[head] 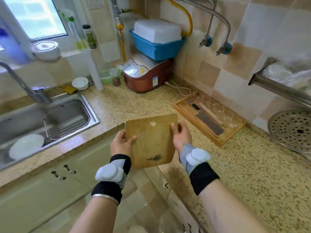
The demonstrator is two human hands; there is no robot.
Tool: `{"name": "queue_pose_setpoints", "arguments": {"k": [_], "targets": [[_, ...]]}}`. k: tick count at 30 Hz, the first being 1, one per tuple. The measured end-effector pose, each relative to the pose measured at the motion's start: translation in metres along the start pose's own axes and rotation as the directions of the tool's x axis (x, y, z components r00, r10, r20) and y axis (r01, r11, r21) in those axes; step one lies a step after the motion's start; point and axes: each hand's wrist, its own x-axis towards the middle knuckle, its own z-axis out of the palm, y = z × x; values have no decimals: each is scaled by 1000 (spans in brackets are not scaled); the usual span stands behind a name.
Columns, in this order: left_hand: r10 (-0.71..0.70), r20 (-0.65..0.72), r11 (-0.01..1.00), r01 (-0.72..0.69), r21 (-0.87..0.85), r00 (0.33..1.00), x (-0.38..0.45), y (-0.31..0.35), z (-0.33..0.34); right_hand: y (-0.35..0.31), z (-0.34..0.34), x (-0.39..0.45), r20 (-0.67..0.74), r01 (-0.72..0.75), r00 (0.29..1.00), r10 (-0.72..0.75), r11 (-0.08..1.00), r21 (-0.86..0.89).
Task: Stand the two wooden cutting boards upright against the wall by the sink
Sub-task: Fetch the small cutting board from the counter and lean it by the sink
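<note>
A light wooden cutting board (152, 140) with a round hole near its far edge and a dark mark near its close edge is held flat in the air over the inner corner of the speckled counter (134, 101). My left hand (122, 142) grips its left edge and my right hand (180, 134) grips its right edge. A second wooden board (224, 139) lies flat on the counter to the right, against the tiled wall (210, 71), with a cleaver (207, 122) and several clear glasses (223, 113) on it. The steel sink (91, 111) is at the left.
A tap (21, 83) rises behind the sink, which holds a wire rack (67, 121) and a white plate (26, 146). In the far corner stand a brown rice cooker (148, 76), a blue tub (156, 47), a white bowl (80, 83) and bottles (90, 37). A perforated steamer tray (292, 130) is at the right.
</note>
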Motion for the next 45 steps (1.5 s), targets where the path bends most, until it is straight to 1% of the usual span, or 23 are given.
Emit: {"name": "queue_pose_setpoints", "arguments": {"k": [3,6,8,9,10,12,14,15,17,20,24,28,30,34,37,40,42,44,45], "targets": [[-14,-106,1000,16,16,994,23,-17,-57,-24,63,-7,94,50,994,-50,999,-5],[-27,-162,999,33,34,986,37,-27,-100,-39,111,-13,149,85,985,-85,996,4],[-45,-230,998,55,41,972,50,-38,-144,-55,158,-21,224,99,970,-95,995,-6],[-58,-238,997,70,42,970,51,-39,-148,-56,162,-22,244,100,965,-94,995,-10],[-80,-287,995,95,38,955,59,-50,-179,-68,197,-29,301,124,946,-117,992,-5],[-111,-310,992,124,24,944,63,-58,-202,-76,221,-35,344,139,930,-128,990,-7],[-125,-311,991,133,3,942,60,-57,-207,-77,228,-35,348,143,928,-131,990,-9],[-145,-360,989,148,-20,922,59,-66,-229,-84,251,-45,393,147,911,-129,989,-17],[-155,-392,988,152,-40,907,53,-69,-244,-87,268,-53,420,130,899,-120,992,6],[-201,-475,979,187,-78,857,46,-80,-280,-98,307,-71,520,134,847,-112,991,-4],[-274,-592,960,252,-122,758,39,-90,-311,-111,351,-85,613,166,781,-120,986,-19],[-287,-681,952,283,-121,674,42,-98,-341,-128,392,-94,702,193,699,-137,981,-1],[-298,-712,947,289,-138,636,47,-99,-352,-136,412,-95,741,216,654,-152,976,10],[-328,-762,942,257,-216,558,59,-95,-372,-158,449,-90,803,272,565,-193,962,40],[-348,-774,936,238,-258,530,70,-94,-385,-171,476,-87,831,322,510,-223,945,56],[-382,-808,923,233,-307,450,74,-94,-400,-184,504,-91,872,332,435,-224,940,76],[-380,-817,921,256,-293,433,74,-96,-407,-188,513,-96,880,341,416,-227,937,80],[-376,-839,918,280,-279,394,76,-99,-420,-193,531,-103,891,348,387,-238,932,98],[-371,-842,919,284,-273,392,76,-97,-422,-193,534,-105,891,340,386,-239,935,104]]}}
